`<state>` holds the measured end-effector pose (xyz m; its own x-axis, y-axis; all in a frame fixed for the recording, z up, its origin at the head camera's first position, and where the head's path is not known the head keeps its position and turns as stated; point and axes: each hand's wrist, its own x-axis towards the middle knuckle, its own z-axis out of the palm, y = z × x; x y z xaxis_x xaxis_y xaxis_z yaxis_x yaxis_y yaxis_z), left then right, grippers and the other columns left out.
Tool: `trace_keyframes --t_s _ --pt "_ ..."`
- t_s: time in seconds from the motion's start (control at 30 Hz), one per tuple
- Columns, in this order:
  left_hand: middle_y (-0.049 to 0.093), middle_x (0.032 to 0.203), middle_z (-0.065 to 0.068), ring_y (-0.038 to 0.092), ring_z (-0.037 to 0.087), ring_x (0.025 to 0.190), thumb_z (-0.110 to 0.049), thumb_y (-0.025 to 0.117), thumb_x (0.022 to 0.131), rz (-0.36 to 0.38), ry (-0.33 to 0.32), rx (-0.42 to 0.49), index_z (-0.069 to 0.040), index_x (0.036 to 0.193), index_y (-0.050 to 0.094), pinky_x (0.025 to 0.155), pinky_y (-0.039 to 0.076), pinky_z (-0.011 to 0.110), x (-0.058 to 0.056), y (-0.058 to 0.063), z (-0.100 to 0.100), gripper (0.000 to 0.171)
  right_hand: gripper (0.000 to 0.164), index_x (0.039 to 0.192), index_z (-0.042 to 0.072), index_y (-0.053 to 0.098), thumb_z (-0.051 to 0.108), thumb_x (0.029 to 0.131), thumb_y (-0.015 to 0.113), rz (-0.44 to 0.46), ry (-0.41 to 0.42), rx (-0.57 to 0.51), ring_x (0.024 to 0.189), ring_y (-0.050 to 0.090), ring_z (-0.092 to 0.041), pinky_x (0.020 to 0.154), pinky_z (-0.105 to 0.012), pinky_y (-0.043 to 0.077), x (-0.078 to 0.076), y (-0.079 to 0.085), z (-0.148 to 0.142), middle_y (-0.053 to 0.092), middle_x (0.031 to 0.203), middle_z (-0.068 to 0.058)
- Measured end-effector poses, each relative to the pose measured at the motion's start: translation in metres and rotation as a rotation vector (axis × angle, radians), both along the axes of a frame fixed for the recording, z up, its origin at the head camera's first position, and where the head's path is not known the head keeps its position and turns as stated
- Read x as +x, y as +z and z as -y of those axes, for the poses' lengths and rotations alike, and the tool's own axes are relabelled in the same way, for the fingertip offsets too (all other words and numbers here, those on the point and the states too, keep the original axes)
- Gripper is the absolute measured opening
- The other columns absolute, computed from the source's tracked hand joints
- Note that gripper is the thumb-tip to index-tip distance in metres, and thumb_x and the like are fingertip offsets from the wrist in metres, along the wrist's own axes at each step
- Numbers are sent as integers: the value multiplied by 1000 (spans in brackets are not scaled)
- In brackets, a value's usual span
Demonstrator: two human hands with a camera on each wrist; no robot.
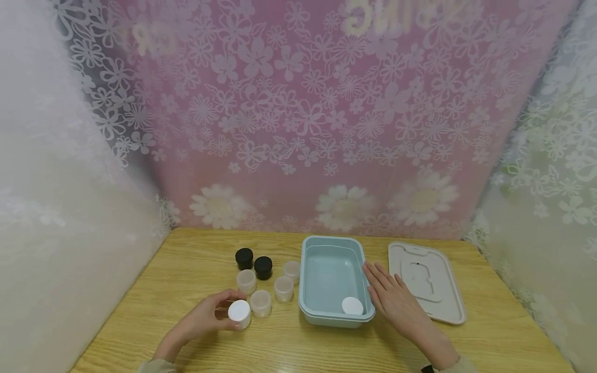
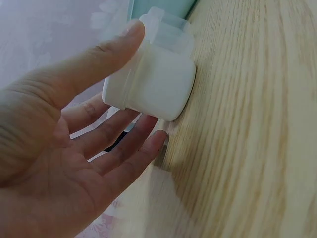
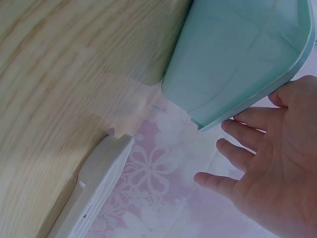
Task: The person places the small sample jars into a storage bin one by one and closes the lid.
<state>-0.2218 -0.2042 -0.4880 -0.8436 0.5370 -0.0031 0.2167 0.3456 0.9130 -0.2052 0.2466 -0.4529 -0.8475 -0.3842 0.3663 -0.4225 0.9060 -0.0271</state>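
Note:
At the front left of the table, my left hand (image 1: 212, 312) holds a small white lidded jar (image 1: 239, 314) between thumb and fingers. In the left wrist view the jar (image 2: 161, 82) appears to stand on the wood, the thumb at its lid and the fingers on the far side. My right hand (image 1: 397, 303) rests with extended fingers on the right rim of a light blue plastic bin (image 1: 304, 280). Another white-lidded jar (image 1: 352, 306) is inside the bin, at its near right corner. The right wrist view shows the fingertips touching the bin's rim (image 3: 247, 101).
Several translucent cups (image 1: 260, 303) are grouped between the left hand and the bin. Two black-lidded jars (image 1: 263, 267) stand behind them. A pale grey lid (image 1: 450, 290) lies flat right of the bin. Floral curtains (image 1: 303, 129) surround the wooden table (image 1: 196, 269).

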Motion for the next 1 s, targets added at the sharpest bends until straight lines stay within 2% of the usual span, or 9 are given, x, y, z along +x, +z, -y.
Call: trace_keyframes --t_s 0.13,0.37,0.6,0.77,1.0 --pt "56 120 7 53 26 109 -25 75 77 -4 22 -5 -13 124 53 85 51 26 1 2 1 54 51 144 13 32 27 97 47 -5 3 2 133 33 -27 100 -58 33 0 0 0 35 146 -4" --pt "58 116 7 57 18 102 -28 74 77 -61 99 -1 -10 122 55 85 51 24 0 13 3 52 52 145 15 30 28 97 46 -6 4 10 133 33 -27 100 -58 33 -1 -1 -1 35 146 -4" --pt "59 115 6 57 21 103 -31 74 77 -91 233 6 -15 121 56 82 52 23 -4 27 0 50 51 144 14 32 29 97 45 4 -2 8 134 32 -26 101 -58 32 -1 -1 -1 34 147 -3" --pt "59 116 4 56 23 107 -34 75 75 -103 303 11 -17 122 56 82 52 22 -8 38 -5 53 51 144 12 33 29 97 44 17 -6 18 134 31 -26 101 -58 32 -1 -1 0 33 147 -3" --pt "58 117 1 57 19 106 -36 75 75 -133 307 12 -20 123 56 82 53 22 -15 48 -13 54 50 144 12 33 29 98 44 22 -7 17 135 30 -26 102 -57 31 -1 0 0 32 148 -3"
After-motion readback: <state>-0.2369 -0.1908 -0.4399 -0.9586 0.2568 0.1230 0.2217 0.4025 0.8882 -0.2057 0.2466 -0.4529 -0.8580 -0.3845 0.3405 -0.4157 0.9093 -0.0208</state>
